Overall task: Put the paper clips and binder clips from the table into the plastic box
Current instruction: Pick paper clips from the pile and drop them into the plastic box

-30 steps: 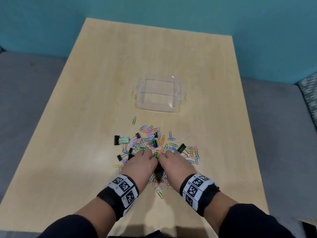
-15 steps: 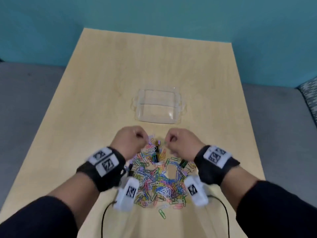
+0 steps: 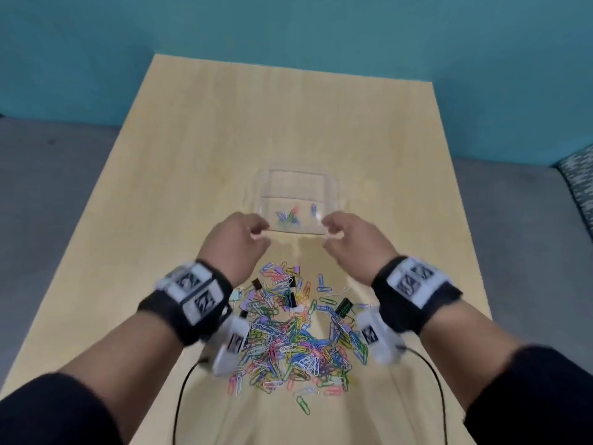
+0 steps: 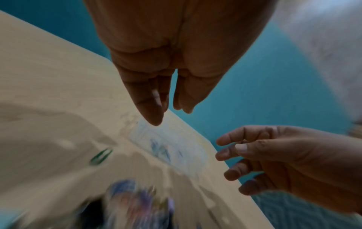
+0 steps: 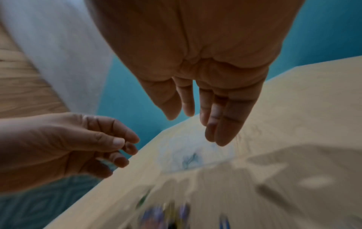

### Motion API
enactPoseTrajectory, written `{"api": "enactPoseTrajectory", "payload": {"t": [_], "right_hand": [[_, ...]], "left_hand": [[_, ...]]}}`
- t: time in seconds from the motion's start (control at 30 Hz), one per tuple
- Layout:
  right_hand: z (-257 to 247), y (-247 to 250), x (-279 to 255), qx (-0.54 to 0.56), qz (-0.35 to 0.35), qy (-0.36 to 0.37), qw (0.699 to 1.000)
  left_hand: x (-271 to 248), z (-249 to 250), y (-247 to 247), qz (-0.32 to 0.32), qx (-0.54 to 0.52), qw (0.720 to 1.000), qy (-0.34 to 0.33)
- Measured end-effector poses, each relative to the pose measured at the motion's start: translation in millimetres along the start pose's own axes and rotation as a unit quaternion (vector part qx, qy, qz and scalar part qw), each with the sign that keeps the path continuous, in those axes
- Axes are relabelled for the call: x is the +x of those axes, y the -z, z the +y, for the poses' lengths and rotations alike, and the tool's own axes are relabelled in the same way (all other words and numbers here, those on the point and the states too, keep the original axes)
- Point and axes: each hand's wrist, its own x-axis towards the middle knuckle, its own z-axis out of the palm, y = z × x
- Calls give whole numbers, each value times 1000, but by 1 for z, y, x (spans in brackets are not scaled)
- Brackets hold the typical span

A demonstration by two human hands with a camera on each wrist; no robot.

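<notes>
The clear plastic box [image 3: 296,173] stands mid-table, with a few coloured paper clips [image 3: 288,217] on its floor. My left hand [image 3: 261,234] hovers at the box's near left corner, fingers loosely curled and holding nothing. My right hand [image 3: 329,234] hovers at the near right corner, just as relaxed and empty. The wrist views show my left hand [image 4: 166,108] and right hand [image 5: 195,124] with fingers hanging down over the blurred box [image 5: 197,155]. A big pile of coloured paper clips [image 3: 295,335] with black binder clips [image 3: 344,306] lies under my wrists.
The wooden table [image 3: 224,155] reaches back to a teal wall [image 3: 288,27], with grey floor on both sides. A patterned cushion [image 3: 577,175] is at the far right. Black cables [image 3: 179,396] hang from my wrist cameras near the table's front edge.
Both hands went from fists above the pile forward to the box's near edge and opened. A few clips now lie in the box, which held none before.
</notes>
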Motion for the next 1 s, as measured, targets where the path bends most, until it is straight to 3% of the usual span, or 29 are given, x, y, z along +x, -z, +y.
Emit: {"api": "enactPoseTrajectory", "payload": {"t": [0.07,0.2,0.3,0.47,0.6,0.7,1.0], "right_hand": [[12,-20,-43,-37,-53,34,997],[35,-64,-122,-108,-228,54,966],[42,-88,-149,-138,-276,80,948],[33,-109,-141,-153,-161,130,966],[30,-110,-143,-155,-60,80,983],[29,-117,-144,-167,-62,48,983],[20,-123,-111,-201,-51,78,975]], "left_hand": [[-48,-10,-14,-52,31,998,-31],[-129,-32,-52,-220,78,969,-85],[-154,-38,-77,-241,133,954,-119],[-152,-33,-94,-139,188,963,-135],[-150,-25,-89,-96,209,965,-122],[-145,-24,-95,-122,238,957,-117],[-116,-22,-100,-125,271,948,-114]]}}
